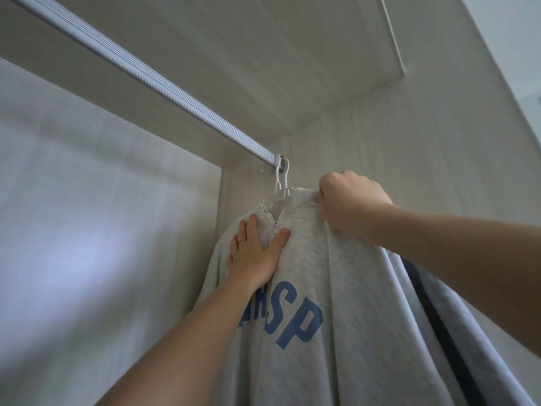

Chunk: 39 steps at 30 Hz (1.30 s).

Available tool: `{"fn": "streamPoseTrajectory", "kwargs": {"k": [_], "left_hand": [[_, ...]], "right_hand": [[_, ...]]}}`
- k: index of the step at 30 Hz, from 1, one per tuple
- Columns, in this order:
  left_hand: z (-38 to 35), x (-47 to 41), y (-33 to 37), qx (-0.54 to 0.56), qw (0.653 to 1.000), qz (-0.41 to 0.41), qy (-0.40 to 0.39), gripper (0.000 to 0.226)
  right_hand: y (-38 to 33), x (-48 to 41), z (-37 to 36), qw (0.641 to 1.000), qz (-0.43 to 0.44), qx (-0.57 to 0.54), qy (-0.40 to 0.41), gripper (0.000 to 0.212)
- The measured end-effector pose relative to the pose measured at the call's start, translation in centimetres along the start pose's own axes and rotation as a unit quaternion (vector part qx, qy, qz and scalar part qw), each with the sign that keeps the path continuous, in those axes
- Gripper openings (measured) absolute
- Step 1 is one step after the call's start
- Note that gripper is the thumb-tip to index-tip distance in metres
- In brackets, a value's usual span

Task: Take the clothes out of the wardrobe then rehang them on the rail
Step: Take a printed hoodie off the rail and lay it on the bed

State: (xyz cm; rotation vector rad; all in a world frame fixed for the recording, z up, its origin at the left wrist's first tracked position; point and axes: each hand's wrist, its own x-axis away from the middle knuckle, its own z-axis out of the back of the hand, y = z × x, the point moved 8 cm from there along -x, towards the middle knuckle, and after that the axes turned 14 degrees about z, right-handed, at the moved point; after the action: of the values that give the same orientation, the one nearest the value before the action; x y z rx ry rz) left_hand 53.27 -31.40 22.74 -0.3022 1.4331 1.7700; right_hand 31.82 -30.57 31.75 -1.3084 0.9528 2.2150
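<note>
Nearest the camera, the grey sweatshirt with blue lettering hangs in heavy folds. Its weight is the first risk: if it is lifted by the cloth alone, it could slide off its hanger and drop.

The left hand lies open and flat on the chest, fingers straight, just left of the zip. It presses and steadies the cloth but grips nothing, so it would not catch a slipping garment. The right hand is closed in a fist, pinching the sweatshirt's right shoulder near the collar. A pull from there would tug one side only and could tilt the white hanger or drag the shoulder off it.

A dark garment shows as a strip behind the sweatshirt on the right. What look like two hooks sit together on the rail, so lifting one may snag or carry the other.

Farther off, the hooks sit at the rail's far right end, hard against its bracket and the side wall. There is little room to unhook without scraping.

The wardrobe holds the sweatshirt and the dark garment on this rail. The rest of the rail in view is bare.
</note>
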Motion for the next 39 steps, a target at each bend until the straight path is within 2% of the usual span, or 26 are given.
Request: {"fn": "streamPoseTrajectory", "kwargs": {"k": [7,11,19,22,26,31,35,39], "left_hand": [[2.2,-0.6,1.5,0.009,0.999,-0.023,0.036,0.11],[3.6,-0.5,2.9,0.021,0.996,-0.055,0.07,0.108],[5.5,4.2,8.0,0.007,0.966,-0.174,0.19,0.1],[5.5,8.0,11.3,0.01,0.945,-0.228,0.235,0.089],[3.5,11.7,15.6,0.02,0.947,-0.227,0.227,0.073],[-0.2,17.0,22.1,0.017,0.937,-0.263,0.229,0.052],[-3.0,22.0,27.5,0.085,0.924,-0.289,0.233,0.024],[-6.7,27.5,32.9,0.143,0.918,-0.307,0.209,0.021]], "right_hand": [[0.4,-1.4,1.6,0.999,-0.013,-0.014,0.032,0.016],[1.1,-1.4,3.2,0.998,-0.002,-0.007,0.063,0.019],[3.8,4.6,7.0,0.99,0.03,0.036,0.134,0.029],[5.7,8.0,9.7,0.986,0.045,0.05,0.152,0.029],[9.8,12.5,13.5,0.987,0.039,0.064,0.143,0.03],[16.3,18.2,18.9,0.988,-0.01,0.087,0.13,0.028],[20.6,23.1,24.3,0.983,-0.02,0.14,0.114,0.03],[24.8,28.1,30.6,0.978,-0.026,0.188,0.086,0.031]]}}
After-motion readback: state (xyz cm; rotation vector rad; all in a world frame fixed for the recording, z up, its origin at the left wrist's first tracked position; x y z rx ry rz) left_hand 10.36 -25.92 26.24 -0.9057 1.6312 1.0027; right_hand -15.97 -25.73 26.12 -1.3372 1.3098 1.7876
